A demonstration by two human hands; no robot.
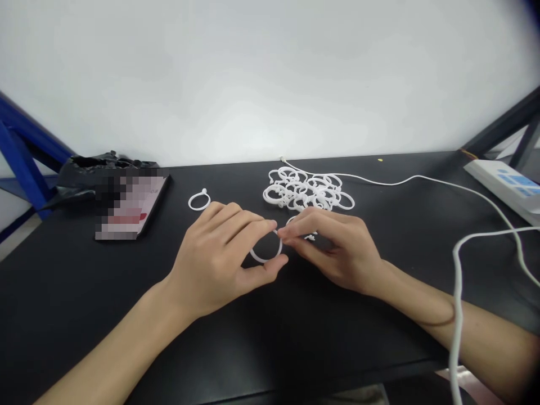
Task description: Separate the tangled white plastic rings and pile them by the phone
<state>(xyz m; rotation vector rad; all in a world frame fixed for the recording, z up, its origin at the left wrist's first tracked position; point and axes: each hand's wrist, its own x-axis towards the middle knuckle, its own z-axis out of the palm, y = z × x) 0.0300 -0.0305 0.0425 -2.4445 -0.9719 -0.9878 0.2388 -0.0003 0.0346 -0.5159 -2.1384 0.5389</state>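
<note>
Between my two hands is a thin white plastic ring (265,260). My left hand (223,256) curls around the ring's left side, with fingers and thumb gripping it. At the ring's right edge, the thumb and index finger of my right hand (333,244) pinch it. My fingers cover parts of the ring. Small white bits (310,237) and part of another ring lie by my right fingers. Just beyond my hands sits a tangled pile of white rings (312,191). One single ring with a small knob (199,201) rests apart, behind my left hand.
A phone (135,208), partly blurred out, lies at the left beside a crumpled black plastic bag (101,169). On the right is a white device with blue labels (508,183). A white cable (458,281) crosses in front of my right forearm. Everything rests on a black table (236,349).
</note>
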